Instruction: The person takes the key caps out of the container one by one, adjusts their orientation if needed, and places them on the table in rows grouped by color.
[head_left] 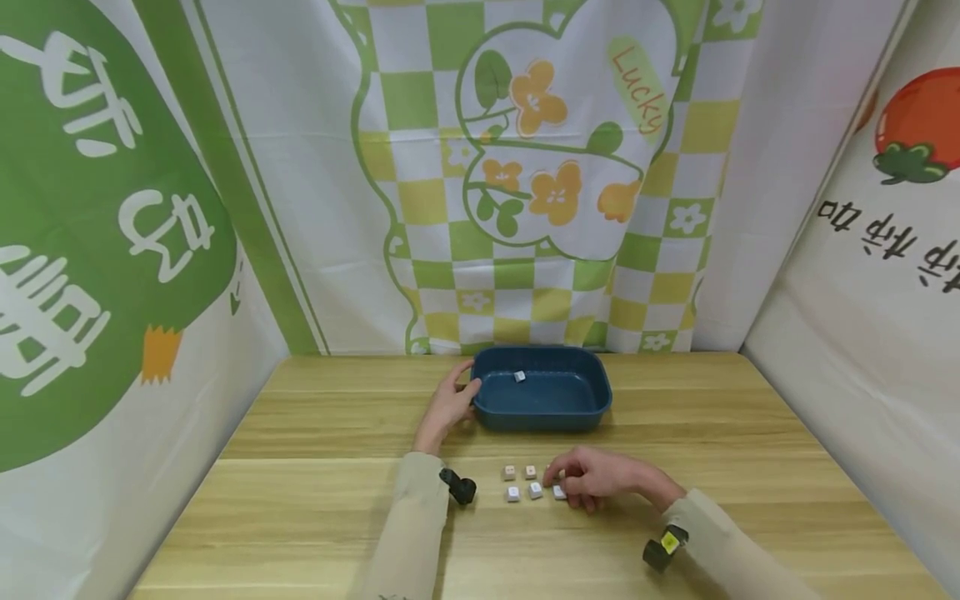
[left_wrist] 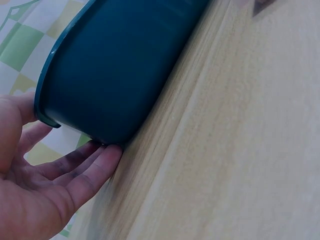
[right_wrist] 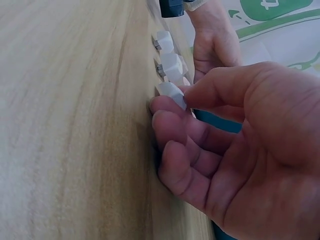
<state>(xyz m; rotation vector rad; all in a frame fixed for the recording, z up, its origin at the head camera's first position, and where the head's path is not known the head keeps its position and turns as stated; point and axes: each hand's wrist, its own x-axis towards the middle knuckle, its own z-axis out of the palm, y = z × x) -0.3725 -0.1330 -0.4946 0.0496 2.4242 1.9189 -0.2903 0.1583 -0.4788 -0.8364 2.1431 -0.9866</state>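
At the left end of a dark blue plastic bin, my left hand grips the wall, thumb at the rim and fingers against the outside. The left wrist view shows those fingertips low on the bin wall, close to the table. My right hand pinches a small white block between thumb and fingers at the near right of a group of similar blocks. In the right wrist view, a neighbouring block has a grey stub on its side. Another block, behind the right fingers, is mostly hidden.
To the left of the right hand stand several small white blocks in two rows. One white block lies inside the bin. Fabric with printed patterns hangs behind the wooden table and along both sides.
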